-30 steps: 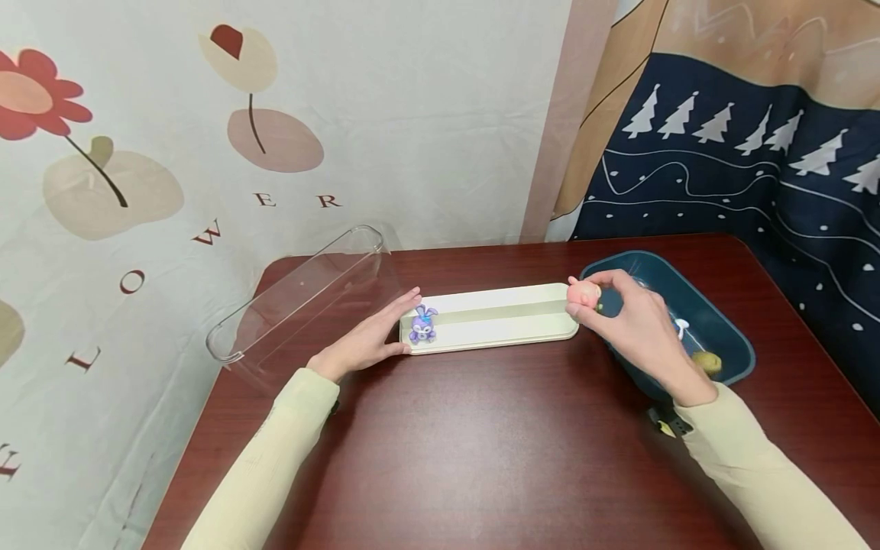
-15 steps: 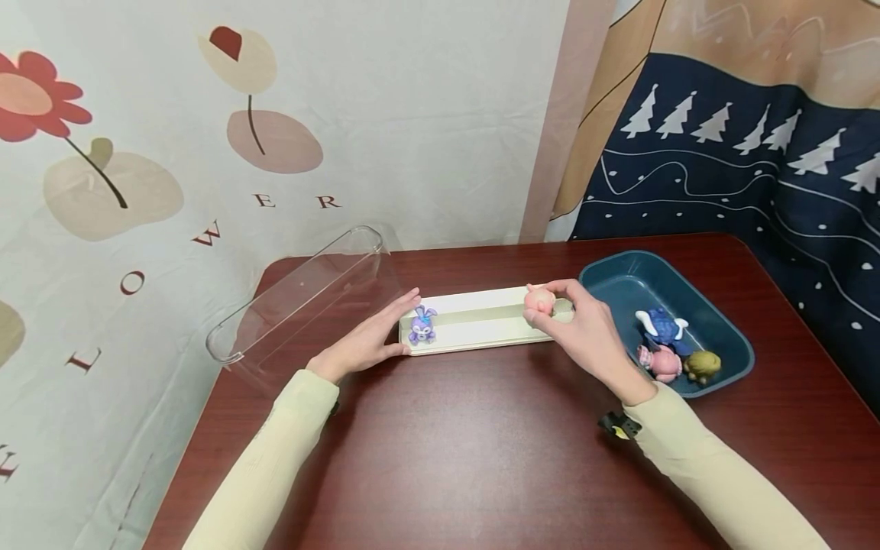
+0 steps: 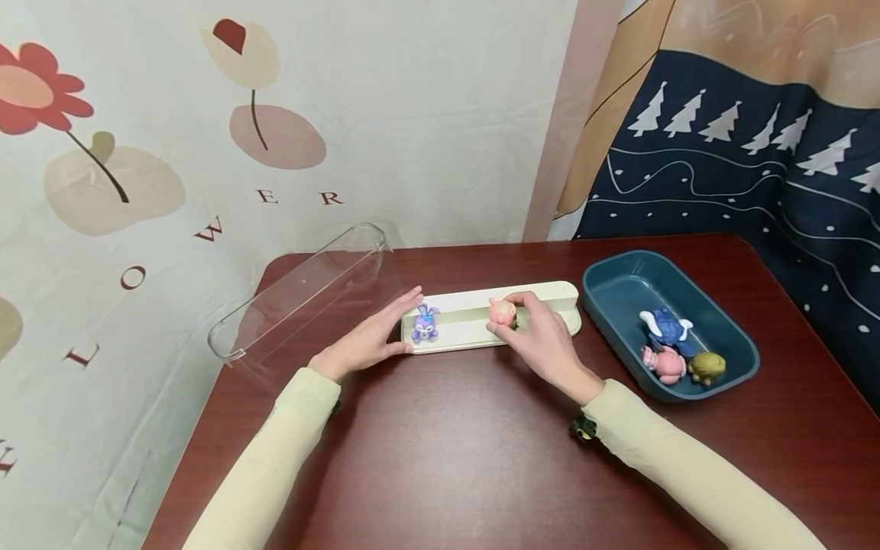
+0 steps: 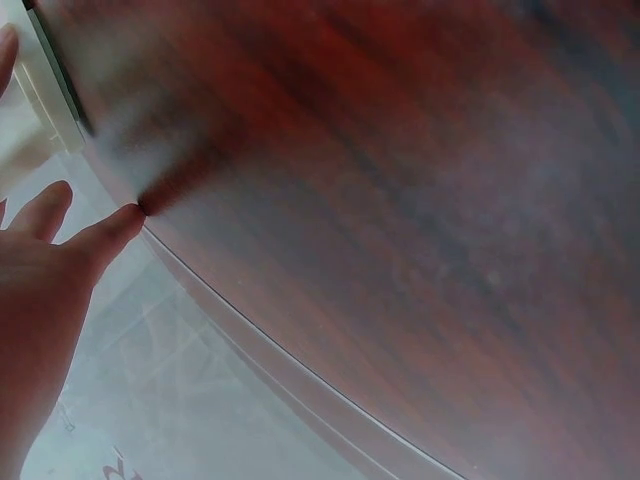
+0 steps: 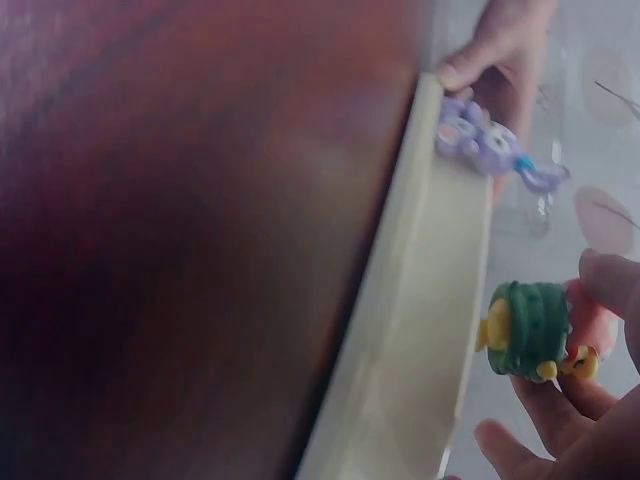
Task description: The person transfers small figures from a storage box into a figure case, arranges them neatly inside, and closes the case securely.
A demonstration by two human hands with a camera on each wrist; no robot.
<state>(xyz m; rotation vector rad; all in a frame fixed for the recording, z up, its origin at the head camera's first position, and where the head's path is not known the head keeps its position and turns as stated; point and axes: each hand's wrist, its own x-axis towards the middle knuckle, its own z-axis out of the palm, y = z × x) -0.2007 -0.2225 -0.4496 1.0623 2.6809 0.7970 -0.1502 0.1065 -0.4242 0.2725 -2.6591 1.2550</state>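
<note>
In the head view, my right hand point(image 3: 550, 351) pinches a small toy figurine point(image 3: 503, 312) over the middle of a long cream two-level display base point(image 3: 461, 334). The right wrist view shows the figurine's green body point(image 5: 530, 325) and pink head, with thumb and fingers around the head. At the left end of the base stands a purple rabbit figurine point(image 3: 425, 326). My left hand point(image 3: 360, 342) touches that end with straight fingers, thumb at the front corner and fingertips at the back corner.
A clear plastic cover point(image 3: 309, 298) lies at the back left near the wall cloth. On the right, a dark blue bin point(image 3: 622, 286) contains a blue figurine point(image 3: 663, 327), a pink one point(image 3: 664, 364) and an olive-green one point(image 3: 706, 367). All stand on a reddish-brown table point(image 3: 440, 443).
My right hand has carried the pink-headed figurine left from the bin's near side to over the middle of the base. My left hand has stayed at the base's left end.
</note>
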